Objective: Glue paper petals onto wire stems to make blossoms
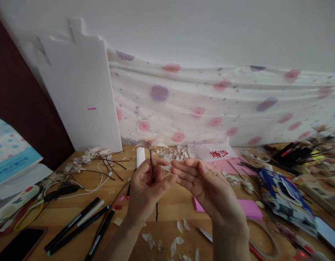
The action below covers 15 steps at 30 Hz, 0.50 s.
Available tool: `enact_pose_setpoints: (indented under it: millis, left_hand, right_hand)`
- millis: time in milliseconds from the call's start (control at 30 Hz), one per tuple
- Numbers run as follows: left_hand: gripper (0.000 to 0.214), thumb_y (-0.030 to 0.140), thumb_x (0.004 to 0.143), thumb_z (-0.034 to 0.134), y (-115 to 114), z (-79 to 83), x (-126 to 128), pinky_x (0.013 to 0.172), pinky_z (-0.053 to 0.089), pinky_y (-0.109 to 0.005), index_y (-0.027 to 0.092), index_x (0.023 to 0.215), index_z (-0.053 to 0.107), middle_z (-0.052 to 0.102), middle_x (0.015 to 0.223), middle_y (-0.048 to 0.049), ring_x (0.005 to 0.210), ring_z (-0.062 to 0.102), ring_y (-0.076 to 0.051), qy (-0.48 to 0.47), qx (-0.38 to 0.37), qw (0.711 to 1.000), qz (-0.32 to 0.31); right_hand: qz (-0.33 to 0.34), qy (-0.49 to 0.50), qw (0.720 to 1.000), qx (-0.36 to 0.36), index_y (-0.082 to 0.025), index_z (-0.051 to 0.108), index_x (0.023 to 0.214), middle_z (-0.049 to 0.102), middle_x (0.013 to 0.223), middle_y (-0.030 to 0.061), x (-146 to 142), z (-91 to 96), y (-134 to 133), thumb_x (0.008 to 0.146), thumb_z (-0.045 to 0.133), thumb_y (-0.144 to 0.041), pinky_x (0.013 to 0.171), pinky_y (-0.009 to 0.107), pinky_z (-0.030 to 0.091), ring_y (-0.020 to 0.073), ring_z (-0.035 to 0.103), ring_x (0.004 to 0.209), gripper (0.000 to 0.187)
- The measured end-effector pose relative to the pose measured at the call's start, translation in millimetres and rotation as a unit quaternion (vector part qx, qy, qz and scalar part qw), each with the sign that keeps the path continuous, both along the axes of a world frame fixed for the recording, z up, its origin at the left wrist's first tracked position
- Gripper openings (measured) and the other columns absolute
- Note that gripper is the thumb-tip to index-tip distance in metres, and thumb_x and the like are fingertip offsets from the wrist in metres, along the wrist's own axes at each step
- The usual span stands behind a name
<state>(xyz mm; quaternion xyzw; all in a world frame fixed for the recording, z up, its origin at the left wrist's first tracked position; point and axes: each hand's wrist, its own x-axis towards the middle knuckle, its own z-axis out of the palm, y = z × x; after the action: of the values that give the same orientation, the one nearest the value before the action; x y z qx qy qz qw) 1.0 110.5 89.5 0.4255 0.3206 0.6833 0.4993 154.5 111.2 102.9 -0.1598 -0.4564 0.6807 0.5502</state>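
My left hand (145, 186) is closed around a thin dark stem (152, 165), held upright with a pale pink paper flower (148, 142) at its top. The stem's lower end pokes out below my palm. My right hand (200, 181) is raised just right of it, fingers stretched out toward the left hand and slightly apart, with nothing visible in them. Both hands hover above a wooden table (170, 206).
Black pens (77, 226) lie at the front left beside a phone (19, 244). Finished paper flowers on stems (88, 159) and a white cable lie at the back left. Loose petals (167, 243), a pink pad (249, 208), a printed bag (281, 195) and a white board (80, 94) surround the hands.
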Motion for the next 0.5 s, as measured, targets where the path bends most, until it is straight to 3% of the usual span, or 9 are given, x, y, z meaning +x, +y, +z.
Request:
enact_pose_setpoints:
  millis: [133,267,500]
  left_hand:
    - [0.024,0.021,0.065,0.09,-4,0.3,-5,0.049,0.032,-0.018,0.022,0.082,0.074,0.046,0.058,0.0083,0.053,0.04,-0.007,0.023,-0.004,1.0,0.002]
    - [0.018,0.023,0.067,0.088,-7,0.8,-8,0.048,0.03,-0.02,0.022,0.078,0.074,0.043,0.056,0.0079,0.052,0.037,-0.008,0.056,0.002,0.998,0.009]
    - [0.013,0.024,0.068,0.088,-10,2.1,-7,0.051,0.031,-0.021,0.025,0.075,0.077,0.044,0.058,0.0063,0.054,0.039,-0.009,0.084,0.009,0.995,0.046]
  right_hand:
    - [-0.039,-0.018,0.999,-0.015,-0.026,0.081,0.088,0.083,0.101,0.0043,-3,-6.3,4,0.088,0.078,-0.033,0.084,0.023,0.063,0.0151,0.079,0.091,0.008]
    - [-0.048,-0.019,0.998,-0.029,-0.026,0.082,0.083,0.083,0.092,0.0031,-6,-11.7,8,0.08,0.086,-0.037,0.075,0.023,0.065,0.0142,0.079,0.078,0.012]
    - [0.051,0.014,0.998,-0.04,-0.027,0.081,0.101,0.082,0.105,0.0029,-8,-5.5,9,0.077,0.087,-0.042,0.083,0.021,0.062,0.0137,0.079,0.091,0.029]
